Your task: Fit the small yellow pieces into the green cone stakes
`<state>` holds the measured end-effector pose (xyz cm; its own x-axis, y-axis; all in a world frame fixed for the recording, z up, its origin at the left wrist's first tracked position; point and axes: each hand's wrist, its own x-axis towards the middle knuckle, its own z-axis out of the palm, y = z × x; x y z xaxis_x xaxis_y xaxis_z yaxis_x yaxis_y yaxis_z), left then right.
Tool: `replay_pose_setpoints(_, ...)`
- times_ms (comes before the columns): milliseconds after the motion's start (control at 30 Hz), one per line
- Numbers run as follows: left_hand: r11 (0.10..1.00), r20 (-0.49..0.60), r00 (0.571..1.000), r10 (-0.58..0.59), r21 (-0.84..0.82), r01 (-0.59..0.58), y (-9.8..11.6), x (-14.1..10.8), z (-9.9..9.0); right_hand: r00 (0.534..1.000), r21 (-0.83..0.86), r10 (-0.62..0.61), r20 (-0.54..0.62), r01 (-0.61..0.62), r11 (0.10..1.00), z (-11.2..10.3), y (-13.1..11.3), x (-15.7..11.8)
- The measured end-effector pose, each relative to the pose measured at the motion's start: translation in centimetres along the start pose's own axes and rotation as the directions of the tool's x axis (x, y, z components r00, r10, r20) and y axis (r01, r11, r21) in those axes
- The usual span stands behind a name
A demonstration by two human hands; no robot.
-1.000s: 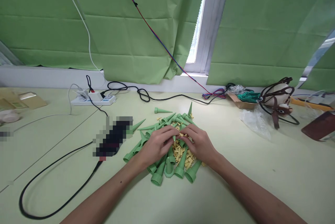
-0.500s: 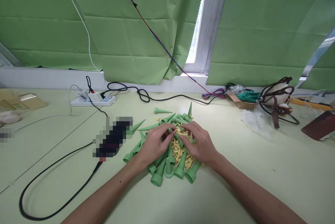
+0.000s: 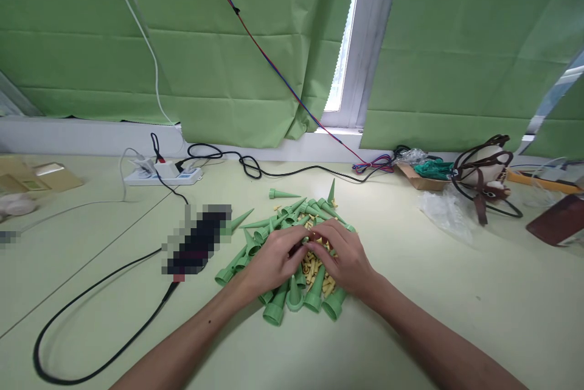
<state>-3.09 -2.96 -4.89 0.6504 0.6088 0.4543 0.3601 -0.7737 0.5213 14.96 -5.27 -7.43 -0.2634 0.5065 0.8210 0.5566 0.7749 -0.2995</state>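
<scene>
My left hand (image 3: pixel 280 257) is closed over the pile, with the tip of a green plastic cone (image 3: pixel 306 240) showing between its thumb and fingers. My right hand (image 3: pixel 343 256) meets it fingertip to fingertip, its thumb and fingers pinched at that tip. Whatever small piece the right fingers have is hidden. Under and around both hands lie several hollow green cones with ribbed collars (image 3: pixel 274 312). Small yellow tube-like pieces (image 3: pixel 311 269) are heaped in the middle among them.
A pixelated dark device (image 3: pixel 201 241) with a black cable lies left of the pile. Behind it are a power strip (image 3: pixel 164 177) and a black cord (image 3: pixel 301 169). At the right are a plastic bag (image 3: pixel 444 213), a small carton (image 3: pixel 417 178) and a strapped bag (image 3: pixel 486 168).
My hands have come together; the right hand moved left to meet the left. A green cone at the pile's right back edge now shows beyond the right hand.
</scene>
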Motion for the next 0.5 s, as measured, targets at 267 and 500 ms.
replay_pose_setpoints(267,1.000,0.019,1.000,0.019,-0.014,-0.018,-0.20,-0.27,0.16,0.997,0.003,-0.080,-0.011,0.080,0.997,0.33,-0.44,0.00)
replay_pose_setpoints(500,1.000,-0.008,1.000,0.025,0.007,-0.025,0.09,-0.14,0.20,0.992,-0.006,-0.120,-0.042,0.120,0.993,0.30,-0.73,0.39)
